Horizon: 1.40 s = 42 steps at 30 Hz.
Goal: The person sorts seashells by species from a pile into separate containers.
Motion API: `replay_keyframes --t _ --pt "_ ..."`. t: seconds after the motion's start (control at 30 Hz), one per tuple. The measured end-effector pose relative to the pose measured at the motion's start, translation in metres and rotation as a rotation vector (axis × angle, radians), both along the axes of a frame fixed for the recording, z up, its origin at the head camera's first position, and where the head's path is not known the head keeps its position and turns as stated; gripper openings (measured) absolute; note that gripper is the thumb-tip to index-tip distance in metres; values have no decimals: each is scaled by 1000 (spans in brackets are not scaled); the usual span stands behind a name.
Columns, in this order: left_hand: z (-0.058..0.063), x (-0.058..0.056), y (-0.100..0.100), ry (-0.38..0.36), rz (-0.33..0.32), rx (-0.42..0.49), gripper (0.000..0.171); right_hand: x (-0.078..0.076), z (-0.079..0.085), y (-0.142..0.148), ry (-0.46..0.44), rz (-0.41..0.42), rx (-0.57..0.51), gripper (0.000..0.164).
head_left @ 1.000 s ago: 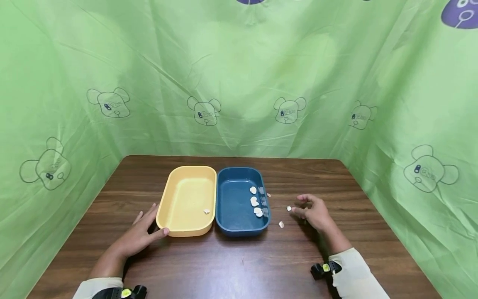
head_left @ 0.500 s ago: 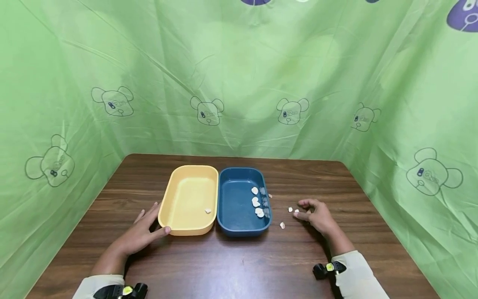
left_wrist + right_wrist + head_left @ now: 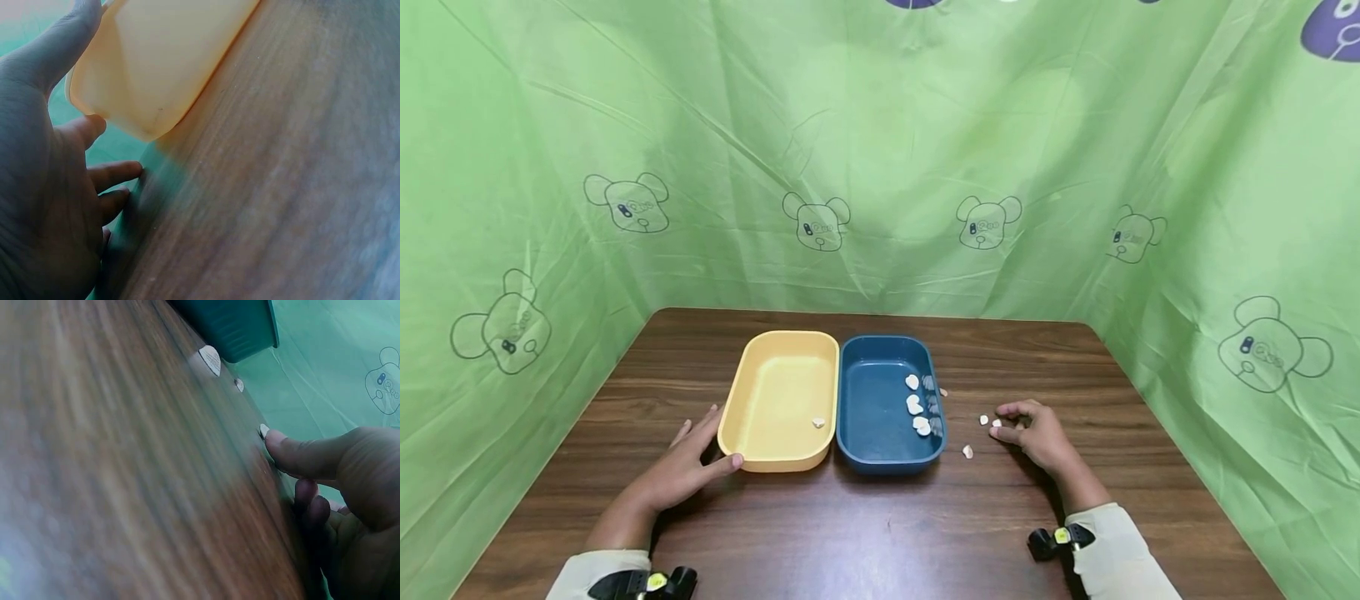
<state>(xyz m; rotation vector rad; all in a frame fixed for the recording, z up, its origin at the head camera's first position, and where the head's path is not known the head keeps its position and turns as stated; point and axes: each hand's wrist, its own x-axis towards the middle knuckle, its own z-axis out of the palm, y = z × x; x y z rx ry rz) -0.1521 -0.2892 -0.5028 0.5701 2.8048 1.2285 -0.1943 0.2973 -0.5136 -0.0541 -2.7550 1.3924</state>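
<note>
Two rounded-rectangular trays with smooth walls are set side by side on a wood-grained table (image 3: 850, 533): a yellow tray (image 3: 775, 375) and a blue tray (image 3: 872, 417). Ten small, flat, whitish pieces (image 3: 912, 382) can be counted in the head view. Five are held in the blue tray near its right wall, one single and four in two touching pairs; one is held in the yellow tray. Three are left on the table to the right of the blue tray, and the tenth is touched by the thumb tip of the right hand (image 3: 1037, 437); whether it is pinched cannot be told. The yellow tray's near-left corner is spanned by the left hand (image 3: 681, 475), spread and relaxed, the rim touched by its thumb. Six outlined bear heads are shown on wrinkled green cloth (image 3: 887, 125).
</note>
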Motion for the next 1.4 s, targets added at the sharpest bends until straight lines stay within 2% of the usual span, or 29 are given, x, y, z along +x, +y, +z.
replay_keyframes --t 0.2,0.7,0.9,1.2,1.4 --pt "0 0 1 11 -4 7 92 2 1 -2 26 -1 8 35" --pt "-1 0 0 24 -5 -4 91 1 -2 0 15 -27 22 30" --pt "-1 -1 0 11 -2 -1 91 1 -1 -1 28 -10 30 29" --pt "-3 -1 -1 18 -11 17 89 0 1 -2 -14 -26 14 27" --pt "-3 0 0 22 -11 23 88 1 2 -2 -11 -20 13 26"
